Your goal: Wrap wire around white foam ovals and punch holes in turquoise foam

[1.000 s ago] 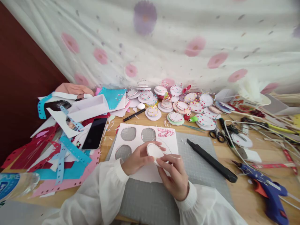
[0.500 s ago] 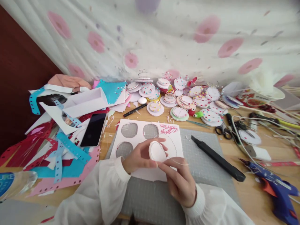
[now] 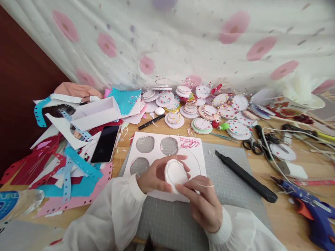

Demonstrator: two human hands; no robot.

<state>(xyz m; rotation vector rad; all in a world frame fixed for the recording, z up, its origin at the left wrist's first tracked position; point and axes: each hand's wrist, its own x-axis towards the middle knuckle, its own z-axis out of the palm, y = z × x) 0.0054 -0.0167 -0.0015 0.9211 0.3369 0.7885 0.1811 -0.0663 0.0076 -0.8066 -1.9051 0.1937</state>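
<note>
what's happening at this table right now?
The left hand holds a white disc; the right hand's fingertips are at its lower edge. Both are over a white sheet with three round holes showing, on a grey mat. A black cutter lies to the right, out of hand.

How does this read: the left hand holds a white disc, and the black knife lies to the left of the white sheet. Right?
Not quite: the black knife lies to the right of the white sheet, as the head view shows. The left hand does hold a white disc.
</note>
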